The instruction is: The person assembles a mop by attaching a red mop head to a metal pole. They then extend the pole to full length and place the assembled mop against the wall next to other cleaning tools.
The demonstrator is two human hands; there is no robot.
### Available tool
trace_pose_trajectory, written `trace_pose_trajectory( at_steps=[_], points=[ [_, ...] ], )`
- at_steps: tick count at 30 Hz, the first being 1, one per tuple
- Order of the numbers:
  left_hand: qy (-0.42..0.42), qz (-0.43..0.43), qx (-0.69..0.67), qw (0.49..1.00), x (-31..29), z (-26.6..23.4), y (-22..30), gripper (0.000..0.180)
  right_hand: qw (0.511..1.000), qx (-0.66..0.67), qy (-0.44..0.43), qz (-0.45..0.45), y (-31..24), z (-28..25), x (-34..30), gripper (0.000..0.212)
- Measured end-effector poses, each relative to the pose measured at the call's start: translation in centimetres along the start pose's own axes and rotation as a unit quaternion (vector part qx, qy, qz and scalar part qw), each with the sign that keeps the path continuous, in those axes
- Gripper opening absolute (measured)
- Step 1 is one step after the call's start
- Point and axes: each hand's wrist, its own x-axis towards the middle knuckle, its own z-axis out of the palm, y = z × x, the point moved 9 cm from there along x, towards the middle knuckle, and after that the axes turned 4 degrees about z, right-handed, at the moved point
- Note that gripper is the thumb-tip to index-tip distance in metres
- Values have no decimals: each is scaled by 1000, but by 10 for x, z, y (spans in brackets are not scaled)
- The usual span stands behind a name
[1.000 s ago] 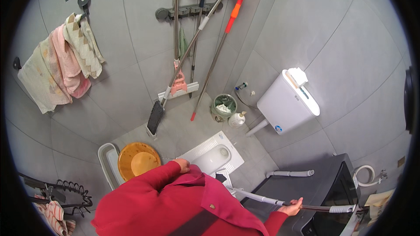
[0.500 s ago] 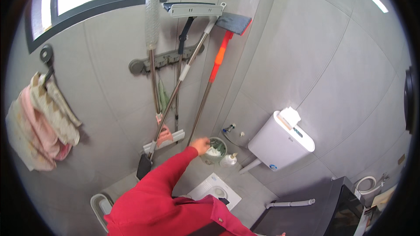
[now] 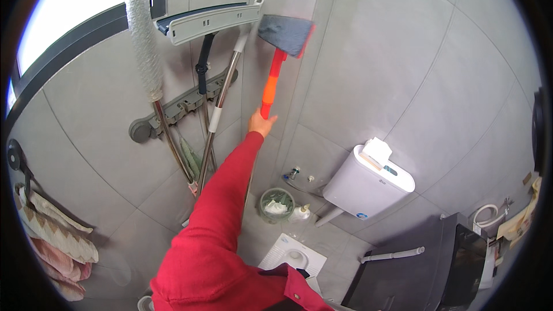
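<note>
My left hand, at the end of a red sleeve, reaches up to the tiled wall and closes on the orange-red handle of a long tool whose grey head leans in the corner. Just left of it hang a metal-handled squeegee and a white fluffy duster on a grey wall rack. My right hand is out of the picture.
A white cistern is mounted on the right wall. Below it are a small waste bin, a white bottle and a squat toilet. A dark appliance stands at lower right. Towels hang at left.
The view has tilted up from the floor to the wall. My left hand rose from near the bin to the orange-red handle. My right hand, earlier on a hose, has left the view.
</note>
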Motion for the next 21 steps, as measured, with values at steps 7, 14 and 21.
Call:
trace_pose_trajectory(
  at_steps=[7, 14, 21],
  points=[
    [-228, -64, -249, 939, -47, 8, 15, 25, 996, 75, 27, 41, 27, -10, -13, 20],
    [-301, -59, -330, 893, -71, -28, 23, 29, 995, -32, 2, 92, -34, -19, -38, 18],
    [-358, -78, -393, 843, -120, -42, 77, 20, 996, 15, -73, 39, -2, 8, -11, 14]
  ],
)
